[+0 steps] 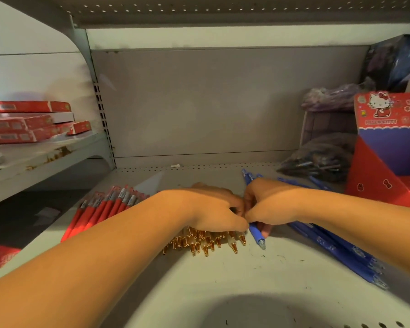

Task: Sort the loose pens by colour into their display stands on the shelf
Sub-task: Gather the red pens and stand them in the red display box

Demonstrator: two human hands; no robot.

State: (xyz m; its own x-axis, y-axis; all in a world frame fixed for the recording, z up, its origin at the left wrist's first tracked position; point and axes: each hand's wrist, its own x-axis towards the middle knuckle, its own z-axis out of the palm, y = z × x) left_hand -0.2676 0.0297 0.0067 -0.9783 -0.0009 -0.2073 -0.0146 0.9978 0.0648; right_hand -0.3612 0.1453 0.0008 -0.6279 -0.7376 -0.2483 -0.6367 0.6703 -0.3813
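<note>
Nearest, on the pale shelf (223, 280), a heap of gold-tipped pens (206, 243) pokes out from under your left hand (208, 209), whose fingers bend down over it (whether they pinch any pen, I cannot tell). Touching it, your right hand (270, 202) curls round one blue pen (258, 237), tip toward you. Right of that lies a row of loose blue pens (341, 249); to the left, a row of red pens (100, 209). Farther right stands the red display stand (376, 176), with a bag of dark pens (317, 162) just beside it.
</note>
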